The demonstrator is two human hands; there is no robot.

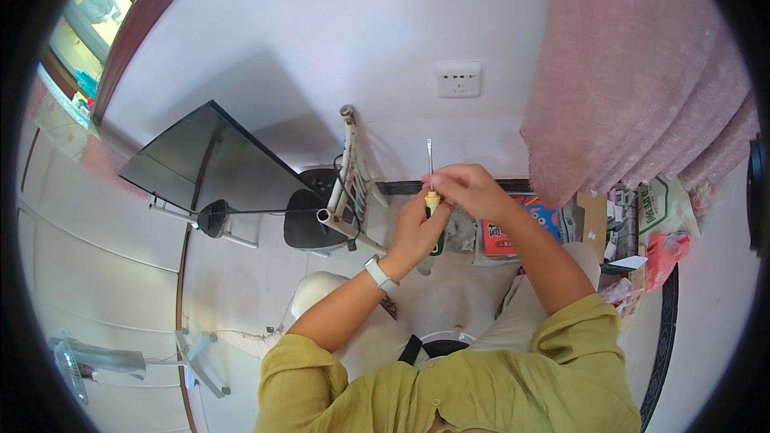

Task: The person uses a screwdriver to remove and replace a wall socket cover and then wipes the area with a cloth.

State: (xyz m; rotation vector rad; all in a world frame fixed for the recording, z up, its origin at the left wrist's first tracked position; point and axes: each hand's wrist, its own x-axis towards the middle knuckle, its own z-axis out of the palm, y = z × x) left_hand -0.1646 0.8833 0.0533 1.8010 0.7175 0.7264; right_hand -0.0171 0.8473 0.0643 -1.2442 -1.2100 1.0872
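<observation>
Together, hands (415, 232) clamped on screwdriver (432, 202), socket (459, 80) ahead, pink curtain (634, 72) right, probably a television (228, 156) left

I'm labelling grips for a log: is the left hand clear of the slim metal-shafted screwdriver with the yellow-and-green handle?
No, the left hand is wrapped around the screwdriver handle.

The left grip (417, 231) curls tight just below the pinching right grip (469, 191), forearms (553, 265) slanting inward.
</observation>
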